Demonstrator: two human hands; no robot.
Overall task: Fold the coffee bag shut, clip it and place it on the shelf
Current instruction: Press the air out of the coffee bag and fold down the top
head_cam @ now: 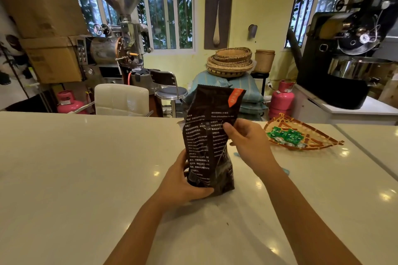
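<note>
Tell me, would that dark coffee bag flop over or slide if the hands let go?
The coffee bag looks crinkly and soft up top, so the upper part would probably sag. Its fuller bottom rests on the glossy counter, so it may stand, yet could slide easily if nudged.

Blue item (285, 171) mostly hidden behind right forearm (280, 180)

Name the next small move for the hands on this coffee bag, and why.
Probably fold the top down with the right hand: the coffee bag stands upright on the counter, its top unfolded, the left hand steadying its base.
</note>
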